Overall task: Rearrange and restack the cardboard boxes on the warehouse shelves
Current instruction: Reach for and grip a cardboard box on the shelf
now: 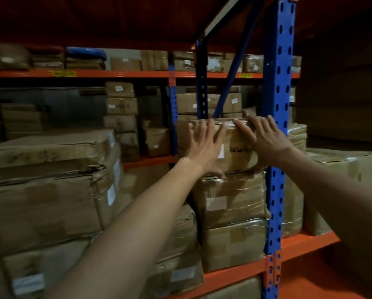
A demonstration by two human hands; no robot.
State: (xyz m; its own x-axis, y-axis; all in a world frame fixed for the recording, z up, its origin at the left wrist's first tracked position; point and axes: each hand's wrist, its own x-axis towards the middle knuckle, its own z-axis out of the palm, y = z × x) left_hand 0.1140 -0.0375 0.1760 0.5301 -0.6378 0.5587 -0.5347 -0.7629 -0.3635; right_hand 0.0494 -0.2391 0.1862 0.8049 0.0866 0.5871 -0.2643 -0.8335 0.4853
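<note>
The top cardboard box of a stack is being pressed from the front by both hands, fingers spread flat against its face; nothing is being pinched. It is lying straight ahead, long axis running left to right, just left of the blue upright. The left hand is sitting near the face's middle, the right hand toward its right end. The stacked boxes beneath are being carried by the orange shelf beam; every box is taped closed, so contents cannot be told.

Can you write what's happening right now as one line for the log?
step: push top box | left hand: flat on front | right hand: flat on front, fingers over top edge | stack: on box below
</note>
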